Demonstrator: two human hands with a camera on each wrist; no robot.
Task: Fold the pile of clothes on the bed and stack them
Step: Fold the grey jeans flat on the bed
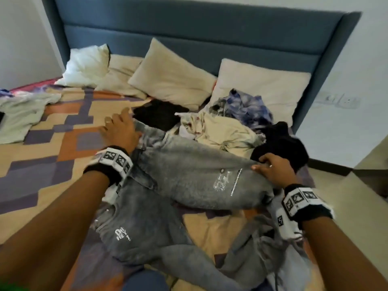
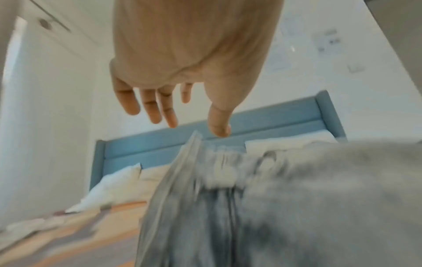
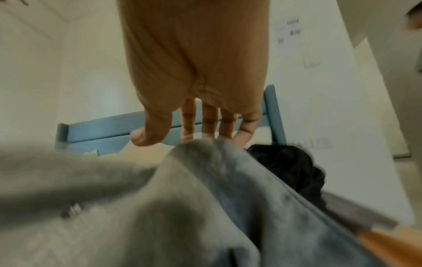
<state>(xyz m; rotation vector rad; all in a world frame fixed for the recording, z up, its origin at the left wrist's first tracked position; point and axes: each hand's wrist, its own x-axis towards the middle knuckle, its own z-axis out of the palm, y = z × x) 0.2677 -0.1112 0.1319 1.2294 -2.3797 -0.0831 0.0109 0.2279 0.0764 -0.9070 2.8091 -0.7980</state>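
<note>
While left hand (image 1: 120,131) hovers slack, right hand (image 1: 270,171) seemingly pinches jeans (image 1: 189,175): flatten legs, match seams first.

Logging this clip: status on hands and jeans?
Left hand open, above the grey jeans. Right hand pinching a leg. Unfolded pile crowds behind.
</note>
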